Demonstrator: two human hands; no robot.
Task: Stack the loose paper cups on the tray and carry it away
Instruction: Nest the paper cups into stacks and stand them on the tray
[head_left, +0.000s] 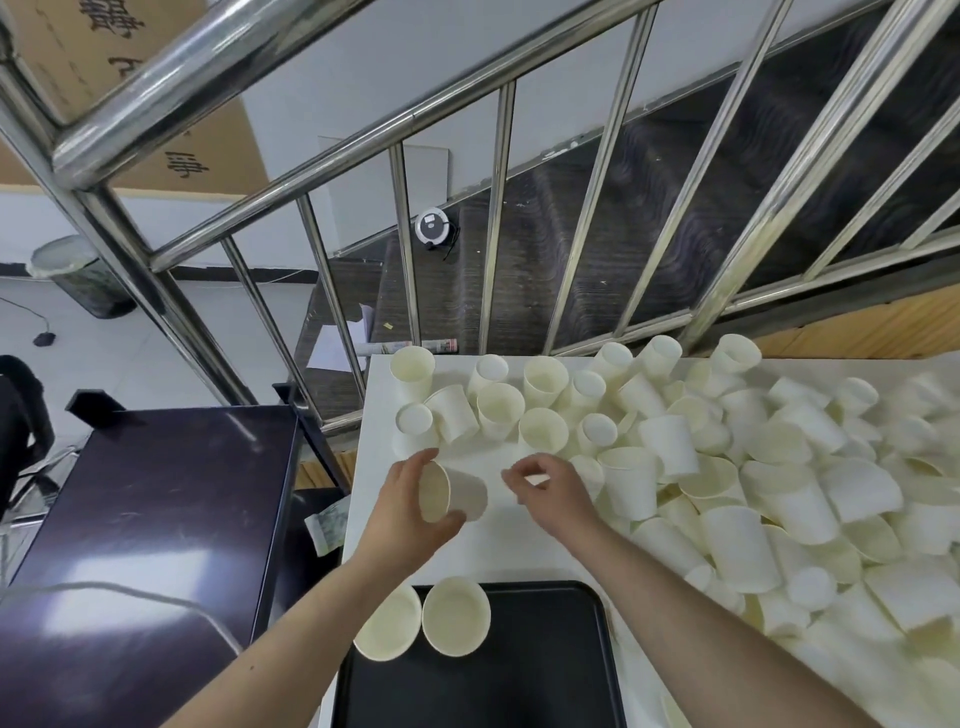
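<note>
My left hand (410, 512) grips a cream paper cup (457, 496) held on its side, mouth towards the left, above the white table (498, 551). My right hand (550, 491) hovers just right of that cup with fingers loosely curled and nothing in them. A black tray (545, 675) lies at the table's near edge; two upright cup stacks (457, 616) stand on its far left corner. Several loose paper cups (753, 467) are heaped across the table's far side and right side.
A steel stair railing (498, 218) runs right behind the table, with dark stairs beyond it. A dark glossy cabinet (156, 519) stands to the left, separated from the table by a narrow gap. A bin (78, 275) sits on the floor far left.
</note>
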